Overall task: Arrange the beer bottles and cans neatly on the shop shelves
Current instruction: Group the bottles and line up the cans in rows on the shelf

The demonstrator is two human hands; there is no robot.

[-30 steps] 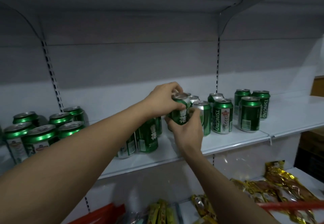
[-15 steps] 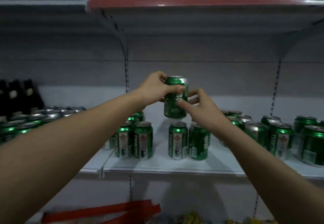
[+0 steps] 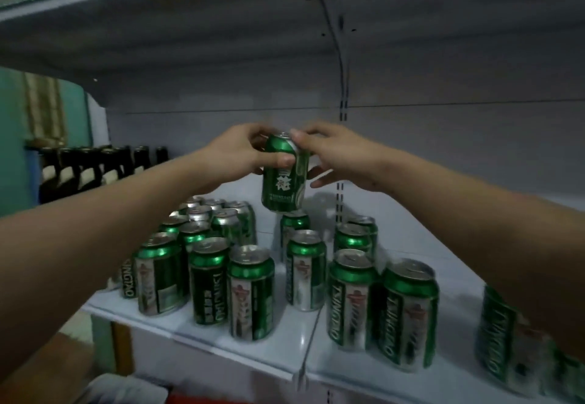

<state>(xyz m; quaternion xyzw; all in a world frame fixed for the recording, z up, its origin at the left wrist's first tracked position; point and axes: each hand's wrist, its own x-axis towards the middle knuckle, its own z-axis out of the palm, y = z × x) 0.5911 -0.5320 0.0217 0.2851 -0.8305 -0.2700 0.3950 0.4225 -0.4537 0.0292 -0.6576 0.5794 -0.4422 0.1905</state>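
Holding 1 green can [image 3: 285,176] above white shelf [image 3: 304,348] w/ both hands' fingers [image 3: 286,160] pinching it, dark bottles [image 3: 95,166] far left.

The lettering TSINGTAO runs vertically, white on green, down the sides of several shelf cans: one at the front left [image 3: 156,277], one beside it [image 3: 209,282], two at the front right [image 3: 351,301] [image 3: 408,315], and one at the far right edge [image 3: 503,343]. On these it reads upside down or sideways. The raised can [image 3: 285,176], gripped by both hands, bears large white Chinese characters and a line of small print below them, too blurred to read.
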